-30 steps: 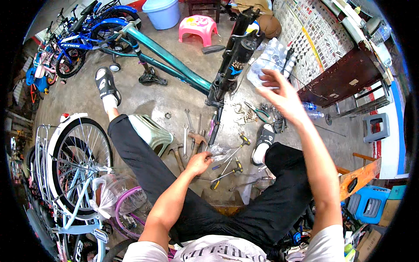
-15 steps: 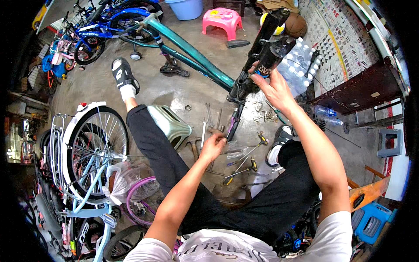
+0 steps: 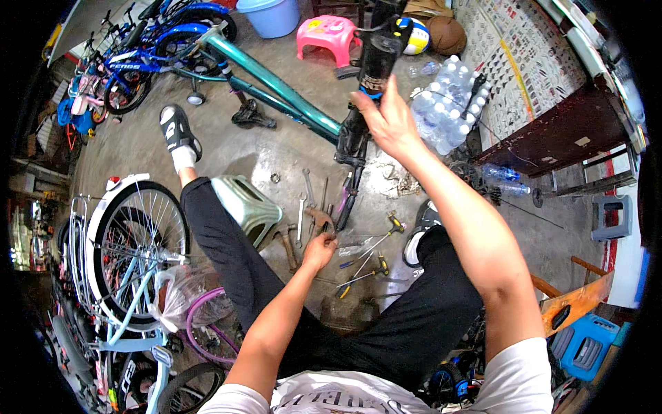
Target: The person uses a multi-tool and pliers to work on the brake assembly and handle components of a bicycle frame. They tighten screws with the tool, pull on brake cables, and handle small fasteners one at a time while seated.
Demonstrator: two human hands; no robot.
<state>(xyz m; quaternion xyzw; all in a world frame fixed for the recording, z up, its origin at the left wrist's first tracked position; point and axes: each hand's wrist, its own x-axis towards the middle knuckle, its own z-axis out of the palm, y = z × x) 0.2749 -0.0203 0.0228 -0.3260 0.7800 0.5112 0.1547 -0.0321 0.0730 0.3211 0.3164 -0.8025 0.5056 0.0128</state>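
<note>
A teal bicycle frame [image 3: 276,83] stands upside down before me, its black saddle [image 3: 253,116] low at the floor. My right hand [image 3: 393,123] grips the black fork [image 3: 378,56], thumb on its left side and a finger along its right. Below the fork, a dark handlebar part [image 3: 350,196] with a purple patch reaches toward the floor. My left hand [image 3: 321,250] is low among the tools, fingers curled; whatever they may hold is hidden. Close to it lie a hammer [image 3: 285,250], a wrench [image 3: 301,219] and yellow-black screwdrivers [image 3: 376,272].
A pale green stool [image 3: 247,205] lies on its side by my left leg. Left of it is a light-blue bicycle with a white-fendered wheel [image 3: 141,241]. Shrink-wrapped water bottles [image 3: 445,110] stand beyond my right arm. A pink stool [image 3: 327,40] and a blue tub [image 3: 270,15] are farther back.
The whole view has shifted. The fork has swung left with my right hand on it. My left hand has drawn back toward me from the handlebar's lower end.
</note>
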